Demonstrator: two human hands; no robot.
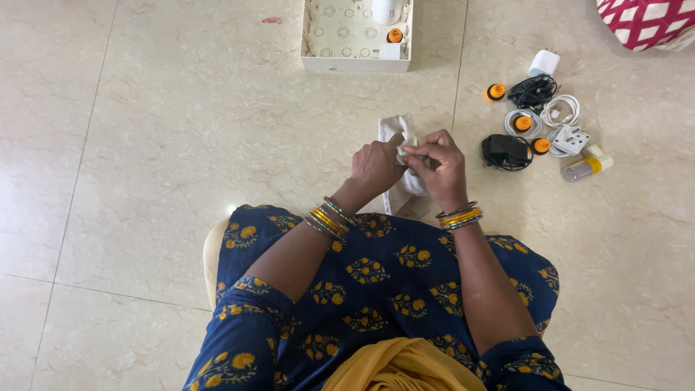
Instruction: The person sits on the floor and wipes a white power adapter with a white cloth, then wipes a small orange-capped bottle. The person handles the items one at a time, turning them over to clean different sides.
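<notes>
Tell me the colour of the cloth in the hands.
The cloth is off-white, a pale beige; the head view shows it, held by both hands.

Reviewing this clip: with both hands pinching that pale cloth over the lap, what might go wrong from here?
The cloth is gripped only at its top by the left hand and right hand; the loose end hangs free, so it may slip to the floor. The small orange-and-black caps look round, lie loose on the tiles beside tangled white cables and might roll away if nudged.
</notes>
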